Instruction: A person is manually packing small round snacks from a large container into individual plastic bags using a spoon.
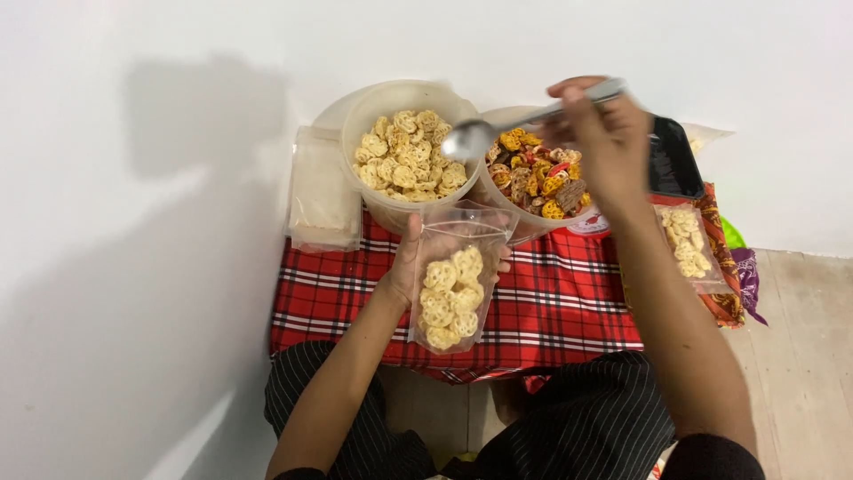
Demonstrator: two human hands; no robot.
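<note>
The left hand (410,267) is raised, palm up, fingers wrapped behind a clear pouch (453,284) half full of pale wheel-shaped crackers; most of the hand is hidden behind it. The right hand (604,142), lifted higher and farther out, pinches a metal spoon (498,129) by the handle, its bowl hanging over the tub of pale crackers (404,151) just beyond the pouch. The fingertips are out of sight.

A home floor corner: checked cloth (551,302), snack tubs (391,98), white wall (133,222).
</note>
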